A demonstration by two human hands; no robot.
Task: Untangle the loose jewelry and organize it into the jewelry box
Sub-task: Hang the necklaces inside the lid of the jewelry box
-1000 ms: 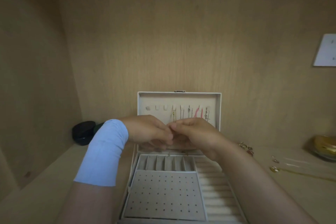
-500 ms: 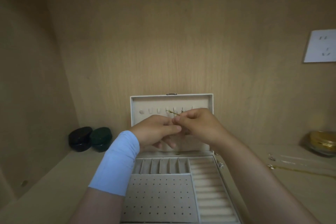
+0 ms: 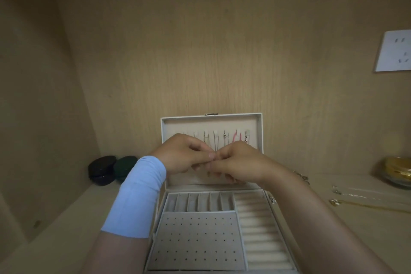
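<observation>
Nearest, jewelry box (image 3: 200,187) open on the pale wooden shelf (image 3: 66,229): perforated panel (image 3: 195,240) at front left, narrow slots (image 3: 200,204) behind it, padded ring rolls (image 3: 264,233) along the right. Above the box, left hand (image 3: 184,155), forearm in a light blue sleeve (image 3: 138,198), and right hand (image 3: 240,164) met fingertip to fingertip. Fingers of both curled in, thumbs and forefingers pressed as for a pinch; anything pinched there too small to tell. Behind the hands, upright lid (image 3: 211,123) with thin chains (image 3: 226,140) and a pink piece (image 3: 236,138) hanging from its hooks. Right of the box, loose jewelry on the shelf: gold chain (image 3: 367,207), paler pieces (image 3: 335,190) beyond it, gold dish (image 3: 398,171) further back. Far left, black case (image 3: 102,170) just beside green case (image 3: 125,168). On the back wall, white socket (image 3: 393,51), markings too blurred to read.
</observation>
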